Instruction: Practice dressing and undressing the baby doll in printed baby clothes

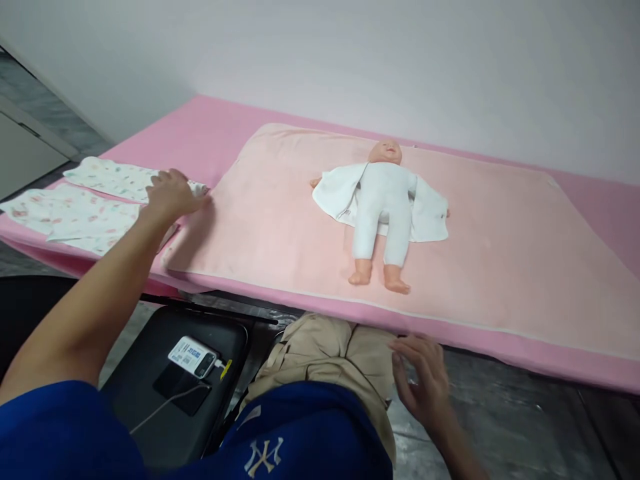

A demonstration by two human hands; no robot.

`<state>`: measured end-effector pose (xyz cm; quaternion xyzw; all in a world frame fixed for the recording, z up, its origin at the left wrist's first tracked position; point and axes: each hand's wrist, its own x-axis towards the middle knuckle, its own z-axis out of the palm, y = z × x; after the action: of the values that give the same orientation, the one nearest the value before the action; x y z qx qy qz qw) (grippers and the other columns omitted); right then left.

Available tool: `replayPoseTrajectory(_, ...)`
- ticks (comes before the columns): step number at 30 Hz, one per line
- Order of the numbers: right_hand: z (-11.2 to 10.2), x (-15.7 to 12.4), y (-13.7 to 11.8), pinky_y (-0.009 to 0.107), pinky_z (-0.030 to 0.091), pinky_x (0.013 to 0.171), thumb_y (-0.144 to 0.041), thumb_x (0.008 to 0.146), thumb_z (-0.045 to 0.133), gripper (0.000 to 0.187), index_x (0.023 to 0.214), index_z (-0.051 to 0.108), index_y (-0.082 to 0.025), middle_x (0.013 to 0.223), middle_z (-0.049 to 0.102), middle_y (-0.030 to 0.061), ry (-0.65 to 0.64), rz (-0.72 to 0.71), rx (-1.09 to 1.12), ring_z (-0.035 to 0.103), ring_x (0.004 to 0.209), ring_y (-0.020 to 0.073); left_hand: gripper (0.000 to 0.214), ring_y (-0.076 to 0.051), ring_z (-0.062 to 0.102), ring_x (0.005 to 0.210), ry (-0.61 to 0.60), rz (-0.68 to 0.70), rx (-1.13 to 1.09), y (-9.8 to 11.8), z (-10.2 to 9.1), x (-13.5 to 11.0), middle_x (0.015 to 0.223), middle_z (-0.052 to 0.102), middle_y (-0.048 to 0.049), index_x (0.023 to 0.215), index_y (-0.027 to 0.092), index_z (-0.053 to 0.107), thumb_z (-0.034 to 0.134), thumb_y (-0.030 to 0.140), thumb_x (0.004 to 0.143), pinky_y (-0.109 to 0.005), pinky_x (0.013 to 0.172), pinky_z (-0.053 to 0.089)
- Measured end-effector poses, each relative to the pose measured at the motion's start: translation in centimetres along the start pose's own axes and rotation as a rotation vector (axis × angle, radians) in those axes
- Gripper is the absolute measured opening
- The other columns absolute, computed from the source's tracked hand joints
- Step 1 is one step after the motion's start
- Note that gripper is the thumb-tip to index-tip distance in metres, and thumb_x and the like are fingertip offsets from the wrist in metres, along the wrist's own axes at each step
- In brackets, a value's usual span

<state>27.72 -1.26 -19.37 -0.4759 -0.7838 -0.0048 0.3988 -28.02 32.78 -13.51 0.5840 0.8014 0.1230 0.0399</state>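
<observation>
My left hand [173, 192] is at the left end of the table, over the edge of a printed white baby garment [113, 177]. Its thumb points out to the right and its fingers are apart; whether they touch the cloth I cannot tell. A second printed garment [75, 213] lies just in front. My right hand [423, 380] hangs by my right thigh, below the table's front edge, fingers loosely bent and holding nothing. On its back in the middle lies a baby doll [387, 152] in white leggings [367, 227], with a white jacket [427, 207] spread out under its arms.
A pale pink blanket [500, 267] covers most of the pink table [195, 133], which stands along a white wall [400, 60]. At my left, a black chair [160, 333] holds a white power bank [193, 357] with a cable and a dark flat object [183, 390].
</observation>
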Motion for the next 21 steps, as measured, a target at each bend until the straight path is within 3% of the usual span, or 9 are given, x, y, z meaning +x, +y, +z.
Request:
replayPoseTrajectory(3, 1.8, -2.3, -2.1, 0.048, 0.066, 0.083, -0.001, 0.094, 0.063, 0.043, 0.127, 0.070, -0.027, 0.096, 0.079, 0.0052, 0.022, -0.036, 0.121, 0.077, 0.085, 0.0248, 0.150, -0.048, 0.037, 0.150, -0.002, -0.105, -0.109, -3.2, 0.6, 0.0, 0.171, 0.041, -0.0338, 0.160, -0.011, 0.030, 0.058, 0.103, 0.067, -0.080, 0.124, 0.021)
replayPoseTrajectory(6, 2.8, -3.4, -3.4, 0.047, 0.066, 0.074, -0.001, 0.091, 0.061, 0.053, 0.134, 0.068, -0.031, 0.094, 0.079, 0.0044, 0.013, -0.102, 0.198, 0.077, 0.080, 0.0256, 0.133, -0.042, 0.047, 0.144, -0.009, -0.072, -0.083, -2.9, 0.3, -1.5, 0.165, 0.054, -0.0250, 0.156, -0.006, 0.039, 0.043, 0.100, 0.076, -0.074, 0.123, 0.023)
replayPoseTrajectory(9, 2.5, -4.3, -4.7, 0.045, 0.064, 0.075, -0.002, 0.091, 0.062, 0.053, 0.135, 0.067, -0.032, 0.095, 0.079, 0.0040, 0.048, -0.101, 0.206, 0.076, 0.081, 0.0251, 0.128, -0.038, 0.049, 0.144, 0.066, -0.132, -0.062, 0.0, -2.4, -3.0, 0.168, 0.052, -0.0237, 0.156, -0.008, 0.036, 0.046, 0.094, 0.080, -0.065, 0.123, 0.028)
replayPoseTrajectory(13, 1.0, -5.1, -5.7, 0.044, 0.061, 0.075, -0.013, 0.100, 0.063, 0.033, 0.126, 0.069, -0.032, 0.102, 0.076, 0.0068, 0.153, 0.113, 0.243, 0.073, 0.088, 0.0269, 0.090, -0.027, 0.051, 0.143, 0.332, -0.081, -0.079, 6.7, -9.4, -7.5, 0.169, 0.053, -0.0164, 0.155, -0.001, 0.039, 0.036, 0.073, 0.105, -0.053, 0.128, 0.031)
replayPoseTrajectory(15, 0.2, -4.8, -5.6, 0.044, 0.062, 0.077, -0.026, 0.105, 0.061, 0.018, 0.121, 0.069, -0.031, 0.107, 0.074, 0.0086, 0.190, 0.296, 0.339, 0.072, 0.091, 0.0271, 0.077, -0.031, 0.057, 0.138, 0.393, -0.002, -0.030, 10.8, -12.8, -13.1, 0.159, 0.061, -0.0215, 0.152, -0.002, 0.047, 0.043, 0.061, 0.108, -0.056, 0.123, 0.038)
replayPoseTrajectory(17, -0.5, -3.8, -5.1, 0.042, 0.064, 0.079, -0.042, 0.111, 0.054, 0.024, 0.126, 0.068, -0.028, 0.119, 0.074, 0.0115, 0.153, 0.453, 0.514, 0.074, 0.099, 0.0269, 0.066, -0.037, 0.066, 0.126, 0.418, 0.228, -0.026, 14.8, -14.5, -21.3, 0.135, 0.072, -0.0213, 0.144, 0.003, 0.058, 0.054, 0.054, 0.103, -0.057, 0.112, 0.049)
replayPoseTrajectory(19, -1.1, -2.2, -4.7, 0.041, 0.066, 0.081, -0.054, 0.116, 0.036, 0.046, 0.139, 0.064, -0.026, 0.131, 0.074, 0.0150, 0.036, 0.525, 0.678, 0.077, 0.108, 0.0274, 0.049, -0.038, 0.072, 0.106, 0.380, 0.559, -0.143, 18.0, -13.6, -30.7, 0.104, 0.075, -0.0179, 0.122, 0.013, 0.070, 0.062, 0.054, 0.098, -0.057, 0.097, 0.055)
replayPoseTrajectory(20, -1.4, -1.4, -4.6, 0.040, 0.067, 0.078, -0.057, 0.117, 0.023, 0.057, 0.143, 0.062, -0.024, 0.129, 0.075, 0.0160, -0.029, 0.522, 0.702, 0.078, 0.107, 0.0272, 0.038, -0.036, 0.072, 0.096, 0.332, 0.823, -0.246, 19.2, -12.3, -35.1, 0.094, 0.073, -0.0158, 0.110, 0.020, 0.072, 0.063, 0.055, 0.097, -0.056, 0.091, 0.056)
replayPoseTrajectory(21, -1.6, -0.7, -4.5, 0.039, 0.067, 0.074, -0.058, 0.117, 0.011, 0.067, 0.146, 0.061, -0.023, 0.122, 0.077, 0.0160, -0.081, 0.505, 0.687, 0.079, 0.102, 0.0267, 0.030, -0.035, 0.071, 0.088, 0.183, 1.112, -0.332, 20.0, -10.5, -39.0, 0.090, 0.073, -0.0141, 0.104, 0.027, 0.071, 0.067, 0.055, 0.096, -0.056, 0.085, 0.057)
